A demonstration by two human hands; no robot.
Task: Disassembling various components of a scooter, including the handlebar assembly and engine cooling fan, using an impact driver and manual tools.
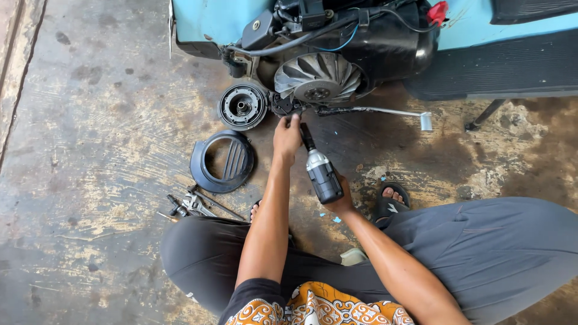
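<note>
From the head camera, the right hand (340,201) is closed around the grip of a cordless impact driver (321,171), whose nose points far-left toward the scooter engine (337,54). The left hand (287,137) reaches to the driver's tip just below the silver cooling fan (318,77), fingers curled on a small part I cannot make out. Left of it lie a round clutch-like part (242,106) and a dark fan cover (221,161) on the stained concrete floor (90,150); hand tools (191,204) rest nearer.
</note>
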